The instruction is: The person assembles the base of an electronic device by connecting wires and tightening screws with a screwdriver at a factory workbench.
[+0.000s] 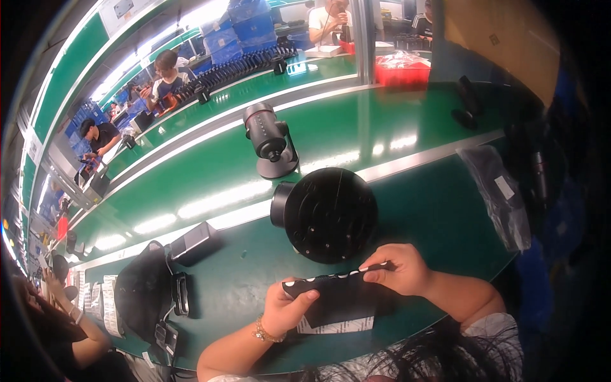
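Note:
My left hand pinches the left end of a black strip with white round spots. The strip's right end is between the thumb and fingers of my right hand. It is stretched level above the near edge of the green table. Below it, partly hidden by the strip and my left hand, lies a dark flat sheet with a white printed strip along its near edge. Just beyond the strip stands a black round-based device, its disc with small screw points facing me, a cylinder showing at its left.
A dark desktop microphone stands on the green conveyor. Left are a black mesh bag, a dark box and a co-worker's arm. A clear bag lies right; a red bin sits beyond.

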